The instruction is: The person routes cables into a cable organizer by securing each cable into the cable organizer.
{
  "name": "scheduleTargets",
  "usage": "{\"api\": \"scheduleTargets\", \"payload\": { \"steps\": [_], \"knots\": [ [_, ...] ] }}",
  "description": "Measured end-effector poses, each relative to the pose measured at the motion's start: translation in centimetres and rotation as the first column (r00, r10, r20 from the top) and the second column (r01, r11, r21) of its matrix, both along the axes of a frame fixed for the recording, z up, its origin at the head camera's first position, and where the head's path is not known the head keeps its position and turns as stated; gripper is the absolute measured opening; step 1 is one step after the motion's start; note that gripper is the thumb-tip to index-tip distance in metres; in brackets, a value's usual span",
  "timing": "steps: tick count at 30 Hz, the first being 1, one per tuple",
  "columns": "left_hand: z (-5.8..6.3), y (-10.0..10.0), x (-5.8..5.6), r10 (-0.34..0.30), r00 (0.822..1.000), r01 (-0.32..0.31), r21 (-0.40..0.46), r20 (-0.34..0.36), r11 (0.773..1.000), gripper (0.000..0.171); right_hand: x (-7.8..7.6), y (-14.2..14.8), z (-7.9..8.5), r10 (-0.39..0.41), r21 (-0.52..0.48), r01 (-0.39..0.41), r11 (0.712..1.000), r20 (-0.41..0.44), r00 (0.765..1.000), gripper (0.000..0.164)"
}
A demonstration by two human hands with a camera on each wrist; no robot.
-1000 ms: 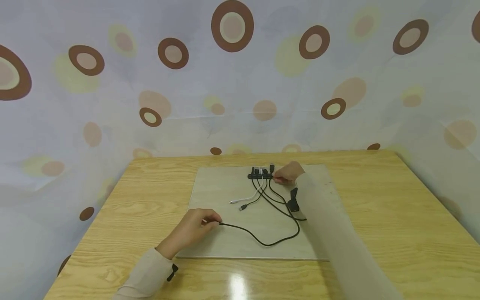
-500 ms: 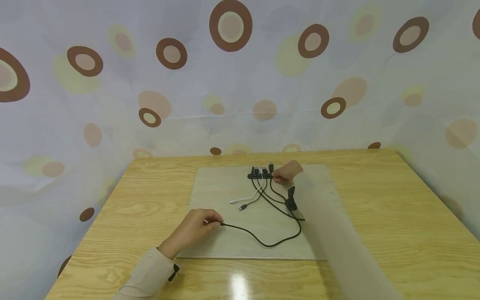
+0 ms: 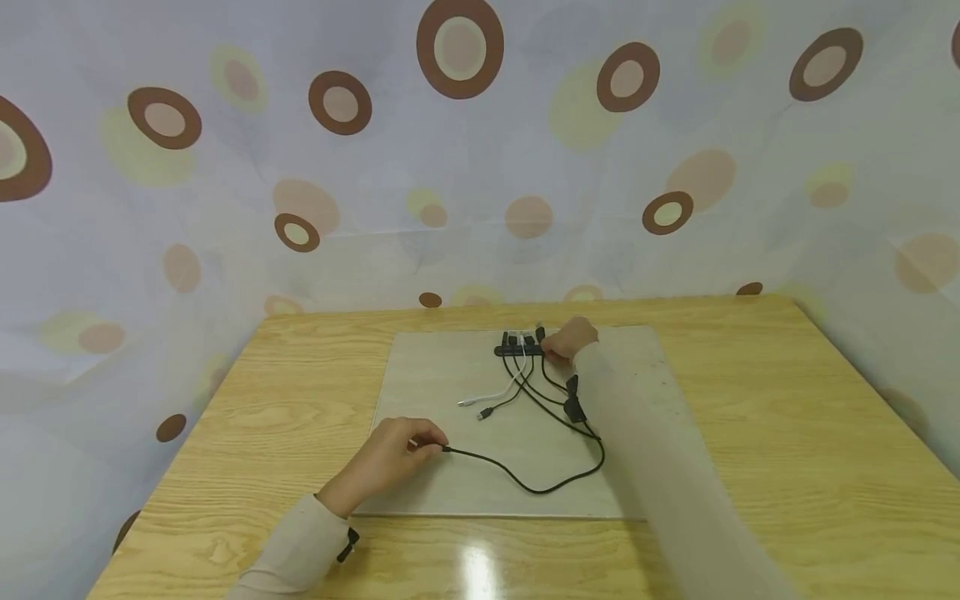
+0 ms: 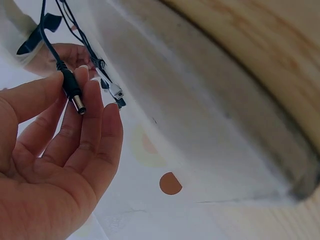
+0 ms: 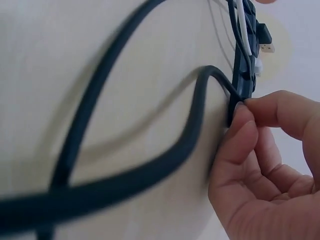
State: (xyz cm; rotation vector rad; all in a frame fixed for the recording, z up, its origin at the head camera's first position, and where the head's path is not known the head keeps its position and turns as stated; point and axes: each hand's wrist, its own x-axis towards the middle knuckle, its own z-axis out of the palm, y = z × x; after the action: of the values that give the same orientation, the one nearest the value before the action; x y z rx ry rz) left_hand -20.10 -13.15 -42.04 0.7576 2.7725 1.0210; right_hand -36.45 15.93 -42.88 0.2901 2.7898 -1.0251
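Observation:
My left hand pinches the end of a black cable between thumb and fingers. In the left wrist view that end is a round metal-tipped barrel plug. At the back of the board lies a black cable clip strip, with several cables running through it. My right hand is at the strip's right end. There, in the right wrist view, its thumb and index finger pinch a black cable against the cable clip strip. A black USB plug sticks up behind that end.
A pale board lies on the wooden table. A white cable and a short black connector lie in front of the strip. Other black cables cross near my right sleeve. A patterned curtain hangs behind.
My right hand and forearm have shifted slightly left along the strip's end. The black USB plug there tilts a little more to the left. My left hand stays nearly still.

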Motion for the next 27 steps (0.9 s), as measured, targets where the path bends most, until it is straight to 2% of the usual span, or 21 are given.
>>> {"api": "scheduleTargets", "payload": {
  "steps": [5, 15, 19, 24, 27],
  "knots": [
    [0.0, 0.1, -0.2, -0.013, 1.0, 0.013, 0.003, -0.006, 1.0, 0.011, -0.2, 0.2, 0.1, 0.023, 0.019, -0.023, 1.0, 0.0, 1.0, 0.018],
    [0.0, 0.3, -0.1, -0.023, 1.0, 0.023, 0.005, -0.011, 1.0, 0.01, 0.2, 0.3, 0.0, 0.002, 0.051, -0.003, 0.999, 0.025, 1.0, 0.035],
    [0.1, 0.3, -0.1, -0.031, 0.999, 0.031, -0.005, -0.023, 1.0, 0.01, 0.2, 0.4, 0.0, 0.022, 0.071, -0.023, 0.997, 0.022, 1.0, 0.036],
    [0.6, 0.3, -0.3, -0.044, 0.999, 0.042, -0.078, -0.03, 0.996, 0.013, 0.2, 1.1, -0.1, 0.083, 0.118, -0.084, 0.989, 0.016, 0.996, 0.037],
    [1.0, 0.2, -0.7, -0.045, 0.998, 0.04, -0.141, -0.033, 0.989, 0.014, 0.1, 1.6, -0.3, 0.115, 0.1, -0.117, 0.988, 0.021, 0.993, 0.036]
  ]
}}
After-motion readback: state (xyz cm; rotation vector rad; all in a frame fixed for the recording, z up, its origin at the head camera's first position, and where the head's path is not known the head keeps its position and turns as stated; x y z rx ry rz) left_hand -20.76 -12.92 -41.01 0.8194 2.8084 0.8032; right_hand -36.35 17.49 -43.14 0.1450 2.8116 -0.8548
